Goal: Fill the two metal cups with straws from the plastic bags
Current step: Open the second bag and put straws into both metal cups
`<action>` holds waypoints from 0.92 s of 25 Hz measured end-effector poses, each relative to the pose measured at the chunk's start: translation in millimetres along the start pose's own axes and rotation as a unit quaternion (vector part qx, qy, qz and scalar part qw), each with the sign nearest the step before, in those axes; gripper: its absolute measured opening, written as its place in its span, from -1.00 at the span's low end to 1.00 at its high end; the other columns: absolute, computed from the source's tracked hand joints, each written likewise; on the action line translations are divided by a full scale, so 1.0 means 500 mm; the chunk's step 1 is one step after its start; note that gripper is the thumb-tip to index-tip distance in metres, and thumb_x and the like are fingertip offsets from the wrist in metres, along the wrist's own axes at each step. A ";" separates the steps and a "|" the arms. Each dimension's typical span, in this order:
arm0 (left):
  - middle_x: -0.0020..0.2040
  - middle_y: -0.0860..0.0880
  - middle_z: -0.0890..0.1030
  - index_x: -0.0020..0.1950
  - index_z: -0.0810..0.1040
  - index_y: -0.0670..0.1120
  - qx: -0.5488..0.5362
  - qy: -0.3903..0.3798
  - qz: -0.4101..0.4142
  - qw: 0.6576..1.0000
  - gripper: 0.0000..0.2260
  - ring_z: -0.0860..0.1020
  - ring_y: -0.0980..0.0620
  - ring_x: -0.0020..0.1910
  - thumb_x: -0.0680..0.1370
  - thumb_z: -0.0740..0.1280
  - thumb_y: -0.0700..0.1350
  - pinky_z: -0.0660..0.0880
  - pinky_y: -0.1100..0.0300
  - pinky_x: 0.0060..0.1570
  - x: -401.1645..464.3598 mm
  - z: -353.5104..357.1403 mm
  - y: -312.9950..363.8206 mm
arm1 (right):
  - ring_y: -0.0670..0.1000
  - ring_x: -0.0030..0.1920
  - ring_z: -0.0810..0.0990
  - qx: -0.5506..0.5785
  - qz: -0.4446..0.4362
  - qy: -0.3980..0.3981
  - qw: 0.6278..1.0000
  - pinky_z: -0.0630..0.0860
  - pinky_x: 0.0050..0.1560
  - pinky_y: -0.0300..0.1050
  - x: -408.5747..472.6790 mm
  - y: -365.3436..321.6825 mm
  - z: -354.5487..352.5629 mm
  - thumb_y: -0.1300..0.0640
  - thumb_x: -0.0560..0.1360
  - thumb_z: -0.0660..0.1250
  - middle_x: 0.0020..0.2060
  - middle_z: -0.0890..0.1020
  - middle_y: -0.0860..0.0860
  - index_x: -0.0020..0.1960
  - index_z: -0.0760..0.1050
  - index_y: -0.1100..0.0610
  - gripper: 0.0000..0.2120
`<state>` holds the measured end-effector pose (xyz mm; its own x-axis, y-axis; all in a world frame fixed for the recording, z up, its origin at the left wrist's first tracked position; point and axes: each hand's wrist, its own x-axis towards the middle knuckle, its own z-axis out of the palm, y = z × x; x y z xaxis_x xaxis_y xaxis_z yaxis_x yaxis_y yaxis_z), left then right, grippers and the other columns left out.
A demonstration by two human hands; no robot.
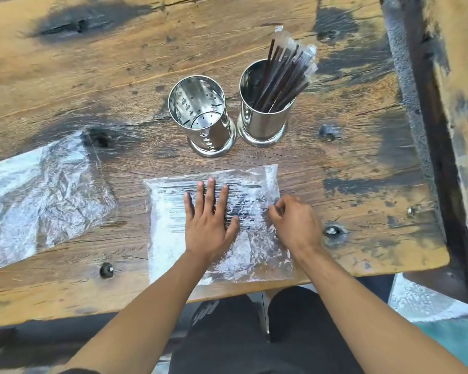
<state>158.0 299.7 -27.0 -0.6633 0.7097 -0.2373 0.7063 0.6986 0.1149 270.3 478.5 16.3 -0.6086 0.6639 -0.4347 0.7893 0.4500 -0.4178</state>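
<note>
Head view looks straight down on two bare hands working a flat plastic bag of straws, and the reason for each hand's posture reads plainly. Right hand has its fingers curled and pressed together in a pinching grip on the crinkled film at the bag's right side, seemingly at or near the opening, as if to pull the plastic apart or get at the straw ends; whether a straw itself is caught in that pinch I cannot tell. Left hand lies flat with fingers spread, palm down on the middle of the bag, which I judge is there to pin the bag so it does not slide toward the pulling hand. The dark straws inside lie in a row across the bag, parallel to the near edge of the counter, so they would draw out sideways to the right. Just beyond the bag stand the two metal cups, touching or nearly so at their bases: the empty cup on the left, its perforated bottom bare, and the filled cup on the right, with wrapped straws leaning out toward the far right. A crumpled empty bag lies well apart on the left, pushed clear of the work. By that layout, the task looks about half done.
</note>
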 end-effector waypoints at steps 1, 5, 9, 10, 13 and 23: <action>0.70 -0.13 -0.06 0.69 -0.01 0.00 0.002 -0.006 -0.011 1.000 -0.31 -0.14 -0.18 0.67 0.63 0.03 0.27 -0.11 -0.30 0.59 0.003 0.007 -0.003 | -0.08 -0.38 0.61 0.002 -0.007 -0.009 1.000 0.65 -0.32 -0.07 0.007 -0.002 0.000 -0.01 0.60 0.35 -0.31 0.60 -0.08 -0.10 0.55 0.04 -0.84; 0.70 -0.11 0.00 0.69 0.02 0.03 0.001 0.025 -0.015 1.000 -0.30 -0.07 -0.16 0.68 0.61 0.07 0.26 -0.08 -0.31 0.58 0.006 0.034 -0.008 | -0.15 -0.43 0.56 -0.008 -0.018 -0.011 1.000 0.54 -0.41 -0.20 0.032 -0.008 0.009 -0.02 0.59 0.34 -0.40 0.57 -0.12 -0.14 0.50 0.02 -0.82; 0.70 -0.09 -0.01 0.69 0.01 0.05 0.007 0.032 -0.022 0.999 -0.28 -0.09 -0.14 0.68 0.58 0.09 0.26 -0.07 -0.31 0.58 0.006 0.044 -0.011 | -0.28 -0.44 0.51 0.034 -0.025 -0.037 0.998 0.44 -0.46 -0.37 0.045 0.007 0.017 0.01 0.60 0.33 -0.42 0.53 -0.16 -0.19 0.43 -0.07 -0.80; 0.70 -0.08 -0.01 0.69 0.01 0.05 0.007 0.031 -0.023 0.999 -0.28 -0.09 -0.14 0.68 0.58 0.09 0.27 -0.07 -0.31 0.58 0.006 0.043 -0.010 | -0.31 -0.46 0.48 0.041 -0.030 -0.040 0.998 0.34 -0.50 -0.46 0.046 0.012 0.014 0.02 0.61 0.33 -0.43 0.52 -0.16 -0.20 0.42 -0.08 -0.79; 0.70 -0.08 0.00 0.69 0.03 0.05 0.003 0.038 -0.019 0.999 -0.28 -0.08 -0.14 0.68 0.57 0.09 0.26 -0.06 -0.31 0.58 0.007 0.047 -0.010 | -0.28 -0.53 0.45 0.059 -0.022 -0.037 0.997 0.28 -0.61 -0.45 0.050 0.031 0.003 0.00 0.62 0.33 -0.45 0.53 -0.15 -0.18 0.45 -0.08 -0.80; 0.69 -0.11 0.05 0.68 0.09 0.02 0.008 0.051 -0.014 0.999 -0.27 -0.04 -0.16 0.68 0.54 0.12 0.24 -0.06 -0.32 0.58 0.009 0.050 -0.014 | -0.19 -0.38 0.58 0.092 -0.005 -0.037 0.995 0.51 -0.40 -0.25 0.063 0.028 -0.011 -0.23 0.52 0.36 -0.35 0.59 -0.12 -0.04 0.44 -0.10 -0.77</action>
<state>156.0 295.7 -52.9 -0.7035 0.6966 -0.1408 0.6907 0.7168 0.0950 262.9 509.0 1.1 -0.6265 0.6105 -0.4846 0.7585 0.3345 -0.5593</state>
